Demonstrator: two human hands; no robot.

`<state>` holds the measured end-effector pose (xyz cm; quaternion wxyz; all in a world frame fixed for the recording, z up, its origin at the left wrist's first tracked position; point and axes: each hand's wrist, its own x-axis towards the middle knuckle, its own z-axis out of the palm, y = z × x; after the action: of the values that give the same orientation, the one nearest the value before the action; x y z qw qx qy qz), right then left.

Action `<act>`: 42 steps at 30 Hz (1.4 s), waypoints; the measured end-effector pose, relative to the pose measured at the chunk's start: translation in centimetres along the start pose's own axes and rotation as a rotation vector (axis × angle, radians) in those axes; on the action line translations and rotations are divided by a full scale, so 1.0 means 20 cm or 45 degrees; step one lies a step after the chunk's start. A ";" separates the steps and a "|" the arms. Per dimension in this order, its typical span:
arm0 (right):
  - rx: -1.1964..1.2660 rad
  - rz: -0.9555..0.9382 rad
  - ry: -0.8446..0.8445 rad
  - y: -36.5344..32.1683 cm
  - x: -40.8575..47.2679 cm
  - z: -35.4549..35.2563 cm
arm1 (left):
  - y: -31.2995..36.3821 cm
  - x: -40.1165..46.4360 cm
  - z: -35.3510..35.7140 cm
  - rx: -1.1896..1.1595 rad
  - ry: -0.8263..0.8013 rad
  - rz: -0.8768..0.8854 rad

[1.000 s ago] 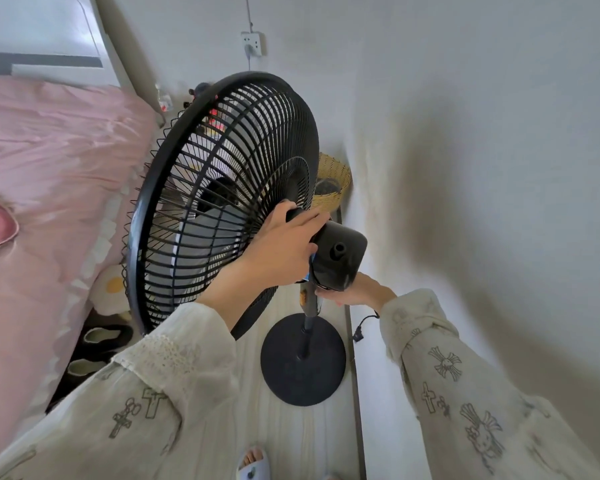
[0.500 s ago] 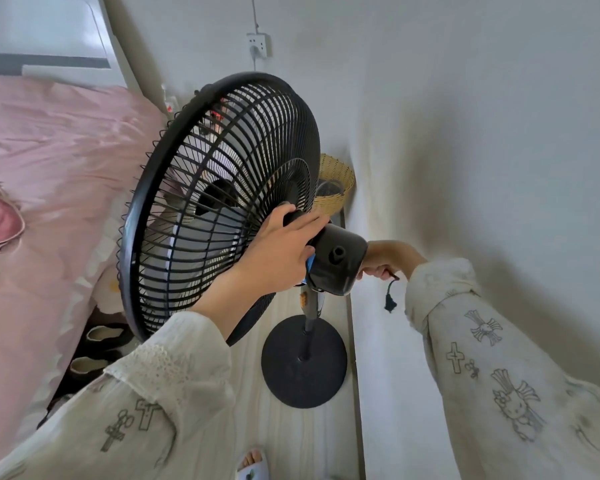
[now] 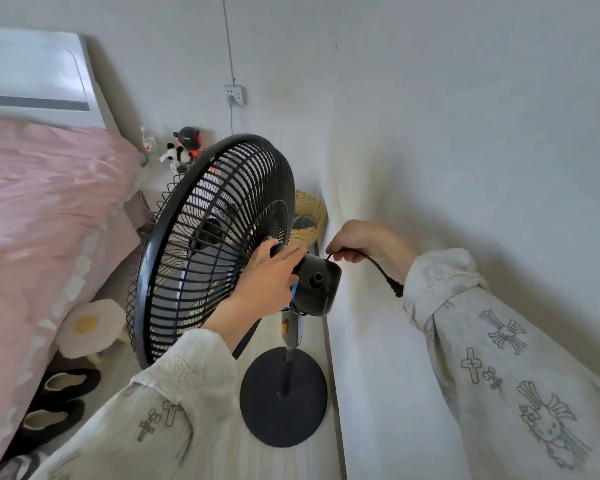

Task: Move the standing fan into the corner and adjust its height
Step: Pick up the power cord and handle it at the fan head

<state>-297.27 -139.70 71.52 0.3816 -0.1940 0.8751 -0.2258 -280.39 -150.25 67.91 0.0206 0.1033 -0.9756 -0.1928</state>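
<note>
A black standing fan stands on the floor close to the right wall, its round grille (image 3: pixel 219 244) facing left toward the bed. Its motor housing (image 3: pixel 317 284) sits on a short pole (image 3: pixel 291 336) above a round black base (image 3: pixel 283 398). My left hand (image 3: pixel 271 277) grips the neck between grille and motor housing. My right hand (image 3: pixel 364 242) is raised beside the housing near the wall, pinching the fan's black power cord (image 3: pixel 378 268), whose plug end dangles by my sleeve.
A pink-covered bed (image 3: pixel 49 220) fills the left. Slippers (image 3: pixel 59 396) and an egg-shaped cushion (image 3: pixel 90 327) lie on the floor beside it. A woven basket (image 3: pixel 309 216) stands in the corner behind the fan. A wall socket (image 3: pixel 235 95) is above; small toys (image 3: pixel 184 147) sit on a bedside surface.
My right hand rose from under the motor housing to beside it, lifting the power cord. The view has pulled back and tilted up. My left hand kept its grip on the fan's neck.
</note>
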 end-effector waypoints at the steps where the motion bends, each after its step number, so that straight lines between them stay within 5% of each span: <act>1: 0.048 -0.029 0.048 -0.02 -0.03 -0.02 | 0.00 0.00 -0.01 -0.032 0.015 -0.014; 9: 0.224 -0.134 0.109 -0.14 -0.27 0.01 | 0.00 0.00 -0.05 -0.102 -0.075 -0.045; 13: 0.406 -0.165 0.220 -0.12 -0.30 0.09 | -0.02 -0.01 -0.07 0.126 -0.227 0.064; 18: 0.259 -0.167 0.380 -0.09 -0.30 0.14 | -0.05 -0.05 -0.01 0.376 0.015 0.147; 28: 0.391 -0.226 0.525 -0.11 -0.25 0.24 | -0.04 -0.04 0.02 0.469 0.052 0.150; 42: 0.750 -0.232 0.441 -0.10 -0.39 0.28 | -0.05 0.02 -0.01 0.302 0.143 0.171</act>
<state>-287.74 -138.84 73.70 0.2453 -0.1116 0.8033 -0.5311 -280.58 -151.34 67.61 0.0758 0.0501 -0.9935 -0.0681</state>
